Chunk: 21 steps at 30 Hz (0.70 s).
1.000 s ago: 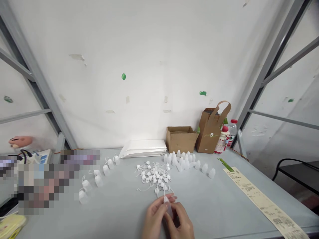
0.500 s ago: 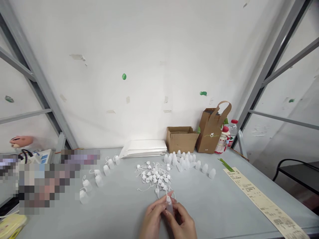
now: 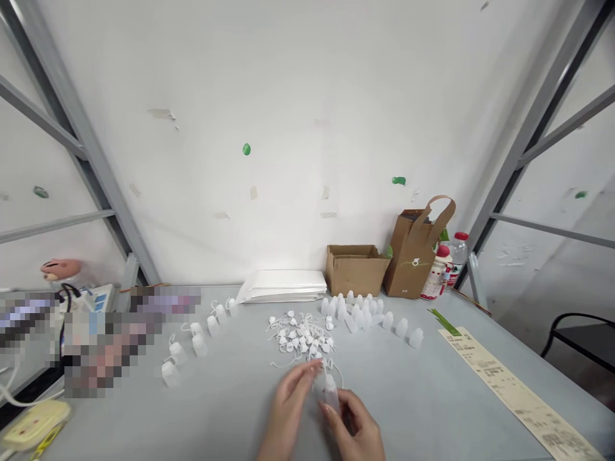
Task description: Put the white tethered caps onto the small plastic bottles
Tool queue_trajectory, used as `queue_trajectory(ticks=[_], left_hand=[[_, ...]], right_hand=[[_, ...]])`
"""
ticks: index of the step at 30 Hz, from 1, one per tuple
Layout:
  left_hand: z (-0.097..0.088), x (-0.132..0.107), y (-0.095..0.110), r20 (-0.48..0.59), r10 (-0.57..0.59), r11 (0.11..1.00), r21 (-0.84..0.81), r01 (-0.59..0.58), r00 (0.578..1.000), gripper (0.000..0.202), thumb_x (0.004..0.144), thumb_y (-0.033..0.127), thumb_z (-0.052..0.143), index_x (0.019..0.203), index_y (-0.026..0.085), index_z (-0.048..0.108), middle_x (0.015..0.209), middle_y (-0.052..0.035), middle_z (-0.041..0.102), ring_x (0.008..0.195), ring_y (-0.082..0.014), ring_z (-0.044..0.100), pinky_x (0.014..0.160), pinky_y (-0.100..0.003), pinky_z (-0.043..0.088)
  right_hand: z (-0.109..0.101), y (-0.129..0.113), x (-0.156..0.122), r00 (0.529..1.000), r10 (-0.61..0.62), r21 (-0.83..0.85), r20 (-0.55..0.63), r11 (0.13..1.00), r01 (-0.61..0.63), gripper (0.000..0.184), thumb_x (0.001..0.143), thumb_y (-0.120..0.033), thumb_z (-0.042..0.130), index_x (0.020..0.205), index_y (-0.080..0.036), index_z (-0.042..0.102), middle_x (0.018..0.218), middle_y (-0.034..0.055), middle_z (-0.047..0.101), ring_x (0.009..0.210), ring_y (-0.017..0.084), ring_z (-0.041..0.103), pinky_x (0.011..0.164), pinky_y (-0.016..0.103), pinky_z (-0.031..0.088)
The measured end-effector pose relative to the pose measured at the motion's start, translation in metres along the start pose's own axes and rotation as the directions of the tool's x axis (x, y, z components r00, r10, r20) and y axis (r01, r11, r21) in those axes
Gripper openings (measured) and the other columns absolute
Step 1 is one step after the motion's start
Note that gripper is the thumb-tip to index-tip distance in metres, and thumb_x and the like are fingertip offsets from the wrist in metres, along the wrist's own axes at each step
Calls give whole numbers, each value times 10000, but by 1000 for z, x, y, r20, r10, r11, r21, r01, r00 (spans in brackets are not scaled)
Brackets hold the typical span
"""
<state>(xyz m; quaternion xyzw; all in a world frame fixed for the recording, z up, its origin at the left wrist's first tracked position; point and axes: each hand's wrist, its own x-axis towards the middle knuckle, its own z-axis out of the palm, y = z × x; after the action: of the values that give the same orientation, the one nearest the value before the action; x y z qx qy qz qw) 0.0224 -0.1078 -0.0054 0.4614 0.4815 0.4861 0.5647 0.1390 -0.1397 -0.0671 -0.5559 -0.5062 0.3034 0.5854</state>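
Bottom centre of the frame: left hand [image 3: 288,410] and right hand [image 3: 358,430] both have a closed grip on one small clear bottle [image 3: 329,392], low over the table [image 3: 230,410]. The print on the long paper strip [image 3: 509,390] at lower right is too small to read, and so is the white mark on the brown paper bag [image 3: 414,256]. Loose white caps [image 3: 302,334] lie just beyond the hands, with bare bottles [image 3: 365,314] to their right and a cardboard box [image 3: 354,269] behind.
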Motion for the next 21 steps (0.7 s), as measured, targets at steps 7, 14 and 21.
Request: queue_trajectory(ticks=[7, 14, 21], left_hand=[[-34, 39, 11, -32, 337, 423, 898, -121, 941, 280, 816, 355, 431, 928, 163, 601, 904, -96, 620, 892, -238, 559, 793, -358, 424], [-25, 59, 11, -21, 283, 315, 946, -72, 959, 190, 795, 271, 494, 841, 142, 625, 874, -126, 631, 900, -281, 545, 776, -368, 392], [-32, 54, 4, 35, 251, 358, 925, -127, 967, 191, 782, 177, 495, 892, 176, 650, 916, -84, 635, 917, -229, 549, 793, -306, 396]], right_hand=[[-1, -2, 0, 999, -45, -51, -26, 998, 44, 325, 712, -515, 596, 720, -196, 659, 586, -2, 582, 531, 141, 496, 514, 197, 426], [0, -7, -2, 996, -92, -114, -21, 990, 89, 319, 722, -524, 583, 716, -214, 657, 571, -4, 566, 510, 144, 492, 510, 213, 418], [3, -3, -2, 993, -114, -127, -36, 986, 109, 381, 726, -573, 551, 705, -203, 638, 580, 4, 571, 506, 144, 493, 508, 217, 414]])
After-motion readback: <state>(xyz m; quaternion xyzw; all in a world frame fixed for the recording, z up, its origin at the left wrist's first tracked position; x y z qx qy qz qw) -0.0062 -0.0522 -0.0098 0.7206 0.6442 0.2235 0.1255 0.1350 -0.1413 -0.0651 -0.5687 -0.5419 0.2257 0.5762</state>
